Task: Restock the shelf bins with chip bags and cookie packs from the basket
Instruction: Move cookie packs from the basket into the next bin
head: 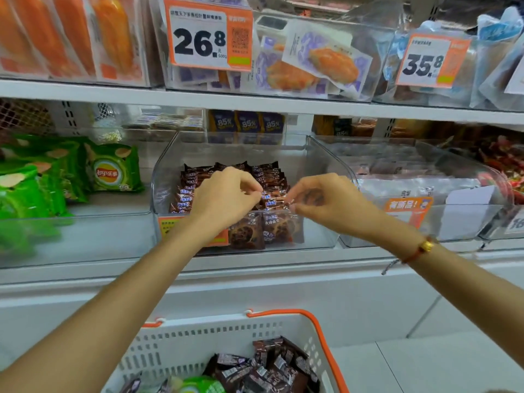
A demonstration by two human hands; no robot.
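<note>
A clear plastic bin (167, 177) in the middle of the lower shelf holds rows of brown cookie packs (272, 174). My left hand (224, 194) and my right hand (320, 199) are both over the bin's front, each pinching an end of one brown cookie pack (273, 201) held across the front row. Below, a white basket (198, 344) with orange handles holds several more brown cookie packs (263, 367) and a green chip bag (198, 385). Green chip bags (113, 168) fill the bin to the left.
The upper shelf carries clear bins of orange-packaged and purple-white snack packs behind price tags reading 26.8 (208, 35) and 35.8 (431, 61). Another clear bin (425, 194) with pale packets stands to the right. The white shelf edge (255, 268) runs under my forearms.
</note>
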